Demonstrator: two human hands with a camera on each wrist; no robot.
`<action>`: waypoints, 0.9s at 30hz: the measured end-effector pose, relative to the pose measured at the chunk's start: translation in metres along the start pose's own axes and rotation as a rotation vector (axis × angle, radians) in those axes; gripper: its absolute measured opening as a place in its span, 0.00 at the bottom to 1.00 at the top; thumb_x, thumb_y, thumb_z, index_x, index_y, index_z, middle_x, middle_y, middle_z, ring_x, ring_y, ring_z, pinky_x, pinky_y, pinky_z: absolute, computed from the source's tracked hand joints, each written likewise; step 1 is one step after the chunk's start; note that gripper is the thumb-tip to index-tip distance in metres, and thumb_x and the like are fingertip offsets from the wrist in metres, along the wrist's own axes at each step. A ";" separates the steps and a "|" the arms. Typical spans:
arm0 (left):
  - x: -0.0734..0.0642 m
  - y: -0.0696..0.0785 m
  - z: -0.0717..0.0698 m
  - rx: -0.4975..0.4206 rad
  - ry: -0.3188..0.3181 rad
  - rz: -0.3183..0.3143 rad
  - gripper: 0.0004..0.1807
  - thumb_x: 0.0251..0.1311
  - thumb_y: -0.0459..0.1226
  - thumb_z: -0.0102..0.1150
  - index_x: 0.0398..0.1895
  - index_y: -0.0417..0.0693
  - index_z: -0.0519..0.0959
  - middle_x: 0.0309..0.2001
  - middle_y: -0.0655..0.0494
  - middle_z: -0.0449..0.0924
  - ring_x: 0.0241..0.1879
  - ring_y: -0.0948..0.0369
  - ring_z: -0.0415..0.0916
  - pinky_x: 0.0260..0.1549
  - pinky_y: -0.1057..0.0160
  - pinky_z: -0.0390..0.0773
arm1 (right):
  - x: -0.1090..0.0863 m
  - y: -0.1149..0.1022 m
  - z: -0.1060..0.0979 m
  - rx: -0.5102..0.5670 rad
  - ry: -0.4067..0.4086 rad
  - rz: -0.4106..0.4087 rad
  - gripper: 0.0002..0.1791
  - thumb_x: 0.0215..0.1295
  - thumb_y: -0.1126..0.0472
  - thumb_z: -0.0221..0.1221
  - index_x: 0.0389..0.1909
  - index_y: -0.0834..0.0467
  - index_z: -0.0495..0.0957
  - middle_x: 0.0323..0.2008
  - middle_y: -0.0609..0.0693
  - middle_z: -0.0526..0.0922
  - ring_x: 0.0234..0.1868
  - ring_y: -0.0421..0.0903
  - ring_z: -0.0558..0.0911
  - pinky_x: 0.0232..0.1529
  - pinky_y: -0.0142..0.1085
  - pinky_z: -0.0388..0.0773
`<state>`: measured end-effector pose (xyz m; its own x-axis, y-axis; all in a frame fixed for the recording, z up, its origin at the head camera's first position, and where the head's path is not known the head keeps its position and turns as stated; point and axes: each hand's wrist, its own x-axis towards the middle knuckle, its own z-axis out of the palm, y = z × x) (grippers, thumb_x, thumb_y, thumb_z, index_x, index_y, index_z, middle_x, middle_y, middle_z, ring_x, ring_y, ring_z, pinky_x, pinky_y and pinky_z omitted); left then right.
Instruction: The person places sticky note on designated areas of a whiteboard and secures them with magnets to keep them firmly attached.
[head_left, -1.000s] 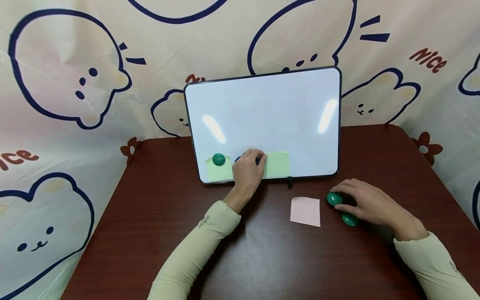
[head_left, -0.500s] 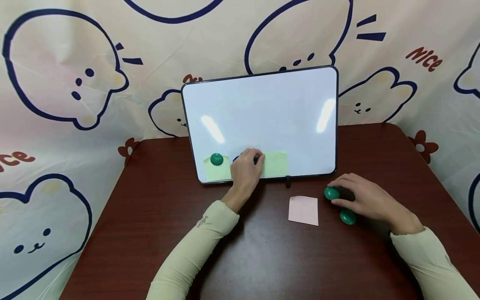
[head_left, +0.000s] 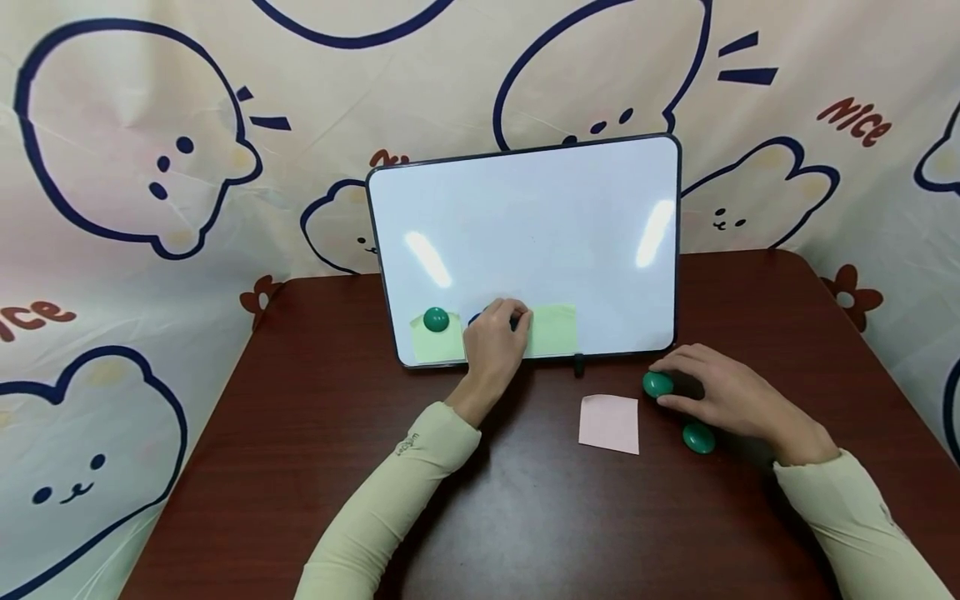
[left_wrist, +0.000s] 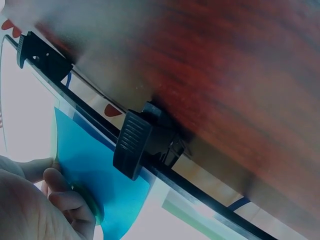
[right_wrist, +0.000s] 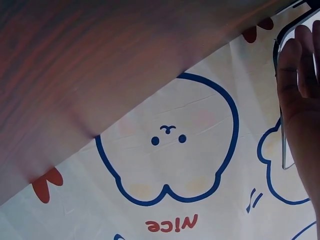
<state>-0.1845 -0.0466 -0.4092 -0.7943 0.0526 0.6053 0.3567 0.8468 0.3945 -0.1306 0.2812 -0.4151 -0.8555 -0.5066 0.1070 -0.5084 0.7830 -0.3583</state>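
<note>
My left hand (head_left: 495,340) is at the whiteboard's (head_left: 540,225) lower edge, fingers curled over a blue sticky note (left_wrist: 100,165) on the board. Under those fingers, the rim of a round green magnet (left_wrist: 95,207) shows in the left wrist view; the hand mostly hides both from the head view. Between thumb and fingers, my right hand (head_left: 723,392) pinches a domed green magnet (head_left: 657,384) over the table's right side. A second green magnet (head_left: 699,437) lies on the table below that hand. The right wrist view shows the hand's fingers but no magnet.
Green sticky notes (head_left: 553,331) flank the left hand on the board, the left one under another green magnet (head_left: 437,319). A pink note (head_left: 609,423) lies on the dark wooden table (head_left: 585,525). Black clips (left_wrist: 145,142) grip the board's bottom edge; a patterned cloth hangs behind.
My right hand has carried its green magnet slightly left and toward the board, away from the magnet on the table. The left hand has stayed in place.
</note>
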 end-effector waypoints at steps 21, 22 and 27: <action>0.000 -0.002 0.000 -0.023 0.010 0.011 0.06 0.64 0.41 0.65 0.36 0.49 0.85 0.35 0.55 0.86 0.29 0.61 0.83 0.26 0.64 0.80 | 0.008 -0.001 -0.006 -0.032 0.141 -0.034 0.26 0.53 0.56 0.74 0.55 0.52 0.80 0.51 0.48 0.81 0.53 0.46 0.78 0.53 0.52 0.79; 0.000 -0.002 0.000 -0.023 0.010 0.010 0.06 0.65 0.41 0.65 0.37 0.49 0.85 0.35 0.55 0.86 0.29 0.61 0.83 0.26 0.64 0.80 | 0.009 -0.001 -0.006 -0.031 0.141 -0.034 0.27 0.53 0.56 0.74 0.55 0.52 0.81 0.51 0.48 0.81 0.53 0.46 0.78 0.53 0.52 0.80; 0.000 -0.001 0.001 -0.015 0.011 0.010 0.06 0.64 0.41 0.65 0.36 0.49 0.85 0.35 0.55 0.86 0.28 0.61 0.83 0.26 0.64 0.80 | 0.012 -0.004 -0.003 -0.029 0.142 -0.039 0.26 0.53 0.56 0.75 0.55 0.52 0.81 0.51 0.47 0.81 0.51 0.45 0.78 0.52 0.51 0.81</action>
<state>-0.1853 -0.0475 -0.4100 -0.7853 0.0551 0.6167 0.3718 0.8384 0.3986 -0.1386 0.2730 -0.4092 -0.8390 -0.4826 0.2513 -0.5427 0.7747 -0.3245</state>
